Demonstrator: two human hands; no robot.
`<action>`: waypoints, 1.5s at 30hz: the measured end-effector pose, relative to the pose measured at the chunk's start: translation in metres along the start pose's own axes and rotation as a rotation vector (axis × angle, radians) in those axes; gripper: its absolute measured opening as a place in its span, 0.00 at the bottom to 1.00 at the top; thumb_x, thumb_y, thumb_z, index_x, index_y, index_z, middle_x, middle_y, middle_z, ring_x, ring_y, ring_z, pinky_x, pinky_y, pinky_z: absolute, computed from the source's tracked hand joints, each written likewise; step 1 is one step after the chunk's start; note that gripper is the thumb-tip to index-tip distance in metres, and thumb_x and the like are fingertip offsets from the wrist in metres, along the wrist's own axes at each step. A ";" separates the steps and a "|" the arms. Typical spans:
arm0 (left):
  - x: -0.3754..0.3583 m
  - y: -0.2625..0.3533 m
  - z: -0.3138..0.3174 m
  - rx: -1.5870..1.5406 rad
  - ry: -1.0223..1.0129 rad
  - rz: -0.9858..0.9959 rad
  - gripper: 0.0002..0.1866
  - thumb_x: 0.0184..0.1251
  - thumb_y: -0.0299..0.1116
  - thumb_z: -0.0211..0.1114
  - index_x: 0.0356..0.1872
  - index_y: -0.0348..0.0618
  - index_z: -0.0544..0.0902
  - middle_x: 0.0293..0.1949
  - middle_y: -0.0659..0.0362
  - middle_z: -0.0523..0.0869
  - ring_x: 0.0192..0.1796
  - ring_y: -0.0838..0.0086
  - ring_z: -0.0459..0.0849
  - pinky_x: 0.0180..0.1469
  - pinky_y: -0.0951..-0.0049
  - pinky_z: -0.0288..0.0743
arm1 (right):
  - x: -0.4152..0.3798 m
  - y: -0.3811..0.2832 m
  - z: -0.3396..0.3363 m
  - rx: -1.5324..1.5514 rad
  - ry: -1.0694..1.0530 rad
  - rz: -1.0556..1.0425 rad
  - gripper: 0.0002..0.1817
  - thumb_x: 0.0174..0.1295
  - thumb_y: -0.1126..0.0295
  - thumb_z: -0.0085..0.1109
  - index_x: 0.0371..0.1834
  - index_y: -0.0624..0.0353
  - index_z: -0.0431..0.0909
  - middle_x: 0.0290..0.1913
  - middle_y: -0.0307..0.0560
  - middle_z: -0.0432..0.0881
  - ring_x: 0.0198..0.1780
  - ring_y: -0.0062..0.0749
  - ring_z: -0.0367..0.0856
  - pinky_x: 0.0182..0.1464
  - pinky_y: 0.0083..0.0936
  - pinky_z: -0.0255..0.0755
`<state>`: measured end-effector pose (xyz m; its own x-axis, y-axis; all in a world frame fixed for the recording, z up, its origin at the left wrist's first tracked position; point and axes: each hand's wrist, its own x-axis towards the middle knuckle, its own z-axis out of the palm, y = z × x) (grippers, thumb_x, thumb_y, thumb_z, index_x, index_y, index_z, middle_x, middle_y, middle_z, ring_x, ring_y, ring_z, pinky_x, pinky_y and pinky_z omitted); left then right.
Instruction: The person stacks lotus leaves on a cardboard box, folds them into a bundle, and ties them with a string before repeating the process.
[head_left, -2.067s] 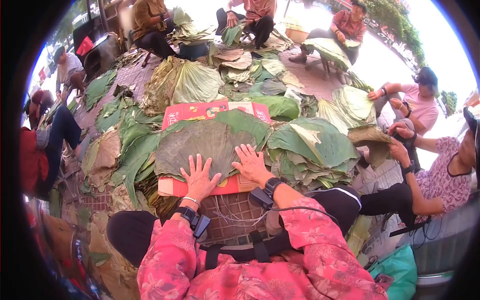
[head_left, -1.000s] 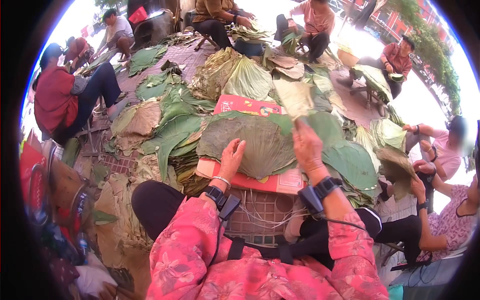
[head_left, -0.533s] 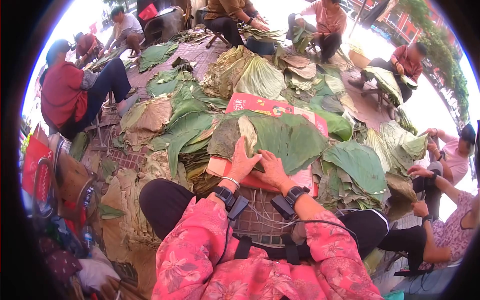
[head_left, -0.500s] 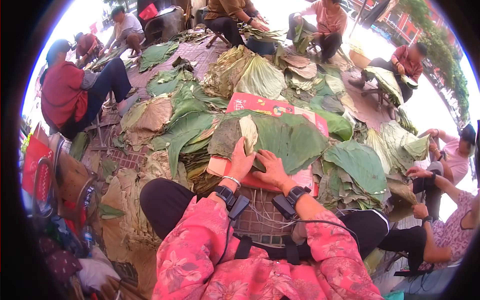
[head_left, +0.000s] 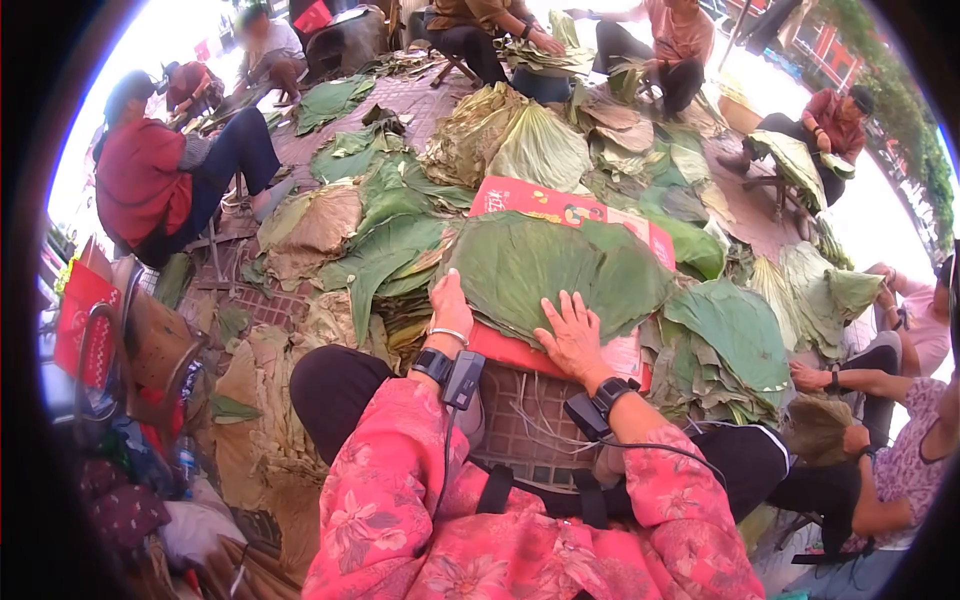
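A broad green leaf (head_left: 560, 270) lies spread over a red printed board (head_left: 535, 198), whose far part and near edge show around it. My left hand (head_left: 450, 308) is at the leaf's left edge, fingers closed round the rim. My right hand (head_left: 572, 335) rests flat on the leaf's near part, fingers spread. Both wrists carry black devices with cables. Another green leaf (head_left: 735, 330) tops a stack right of the board.
Large dried and green leaves (head_left: 545, 150) are heaped beyond the board. Left, a pile of brown leaves (head_left: 250, 400) lies by a chair with a red bag (head_left: 85, 325). Several people sit around, one in red (head_left: 145, 190) at left, others at right handling leaves.
The leaf's folded pale-brown left part now lies opened out, showing green. My left hand has moved left to the edge; my right hand has shifted right and its fingers have spread.
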<state>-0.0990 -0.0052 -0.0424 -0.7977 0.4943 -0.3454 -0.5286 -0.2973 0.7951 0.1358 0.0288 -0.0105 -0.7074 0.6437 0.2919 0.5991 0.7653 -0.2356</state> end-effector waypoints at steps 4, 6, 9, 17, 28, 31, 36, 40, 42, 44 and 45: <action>-0.006 0.043 0.013 0.389 0.397 0.391 0.17 0.65 0.34 0.54 0.54 0.43 0.70 0.51 0.52 0.76 0.55 0.63 0.72 0.56 0.60 0.65 | 0.000 -0.002 0.001 -0.032 -0.002 0.011 0.31 0.59 0.48 0.49 0.65 0.47 0.61 0.67 0.55 0.57 0.69 0.50 0.51 0.63 0.48 0.46; -0.028 0.055 0.023 0.717 0.121 0.878 0.21 0.64 0.37 0.54 0.57 0.44 0.68 0.57 0.50 0.71 0.61 0.59 0.66 0.61 0.54 0.56 | -0.001 -0.003 0.003 -0.044 -0.004 0.017 0.31 0.59 0.48 0.49 0.65 0.46 0.61 0.67 0.55 0.56 0.69 0.50 0.50 0.63 0.48 0.46; -0.073 0.039 0.044 1.158 -0.431 0.936 0.26 0.64 0.46 0.54 0.60 0.45 0.66 0.64 0.47 0.63 0.68 0.55 0.56 0.65 0.47 0.45 | -0.002 -0.003 0.003 -0.039 -0.014 0.025 0.31 0.59 0.48 0.48 0.65 0.46 0.61 0.68 0.54 0.56 0.70 0.49 0.50 0.63 0.48 0.46; -0.102 -0.013 0.029 1.746 -0.690 0.661 0.37 0.59 0.62 0.50 0.66 0.54 0.61 0.71 0.50 0.47 0.73 0.55 0.37 0.64 0.35 0.33 | -0.005 0.015 0.001 0.124 -0.045 -0.027 0.32 0.57 0.52 0.51 0.65 0.50 0.60 0.67 0.52 0.58 0.70 0.46 0.51 0.64 0.46 0.48; -0.107 -0.009 0.027 1.735 -0.700 0.730 0.45 0.50 0.65 0.57 0.66 0.50 0.60 0.71 0.47 0.46 0.73 0.52 0.35 0.64 0.35 0.32 | -0.076 0.146 -0.117 -0.441 0.034 0.657 0.29 0.52 0.58 0.55 0.59 0.54 0.67 0.62 0.51 0.67 0.65 0.41 0.61 0.59 0.42 0.57; -0.109 -0.008 0.028 1.728 -0.706 0.715 0.45 0.50 0.64 0.58 0.66 0.50 0.60 0.71 0.48 0.46 0.73 0.53 0.35 0.64 0.35 0.32 | -0.090 0.174 -0.123 -0.200 -0.024 0.771 0.20 0.56 0.58 0.52 0.50 0.53 0.75 0.51 0.53 0.77 0.54 0.44 0.73 0.52 0.43 0.66; -0.109 -0.008 0.028 1.744 -0.701 0.716 0.44 0.51 0.64 0.58 0.67 0.51 0.60 0.71 0.48 0.46 0.73 0.53 0.36 0.64 0.36 0.32 | -0.072 0.184 -0.138 0.012 0.426 0.846 0.15 0.57 0.58 0.50 0.32 0.59 0.78 0.34 0.58 0.79 0.39 0.54 0.76 0.42 0.42 0.68; -0.110 -0.007 0.028 1.756 -0.693 0.729 0.43 0.52 0.63 0.58 0.67 0.52 0.60 0.71 0.48 0.46 0.73 0.54 0.36 0.64 0.35 0.33 | -0.059 0.184 -0.153 0.121 0.431 0.757 0.17 0.58 0.57 0.49 0.30 0.63 0.76 0.31 0.62 0.77 0.38 0.58 0.75 0.38 0.43 0.67; -0.110 -0.008 0.028 1.751 -0.693 0.735 0.43 0.51 0.63 0.59 0.67 0.52 0.60 0.71 0.48 0.46 0.73 0.54 0.36 0.64 0.36 0.33 | -0.057 0.179 -0.153 0.170 0.415 0.771 0.16 0.57 0.58 0.50 0.30 0.63 0.75 0.30 0.62 0.77 0.34 0.55 0.75 0.37 0.40 0.66; -0.109 -0.007 0.028 1.748 -0.690 0.725 0.43 0.51 0.63 0.59 0.66 0.52 0.61 0.71 0.48 0.46 0.73 0.54 0.36 0.64 0.36 0.32 | -0.052 0.175 -0.150 0.257 0.513 0.803 0.15 0.58 0.60 0.52 0.30 0.64 0.76 0.28 0.59 0.78 0.32 0.48 0.75 0.37 0.37 0.66; -0.109 -0.008 0.027 1.734 -0.691 0.734 0.43 0.51 0.63 0.59 0.66 0.52 0.61 0.71 0.48 0.46 0.73 0.54 0.37 0.64 0.36 0.33 | -0.049 0.180 -0.149 0.351 0.576 0.806 0.15 0.58 0.61 0.53 0.31 0.64 0.76 0.28 0.55 0.78 0.31 0.44 0.74 0.37 0.35 0.66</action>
<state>-0.0002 -0.0342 0.0028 -0.2412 0.9667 0.0859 0.9118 0.1954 0.3612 0.3348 0.1337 0.0709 0.1928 0.9328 0.3045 0.6056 0.1311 -0.7849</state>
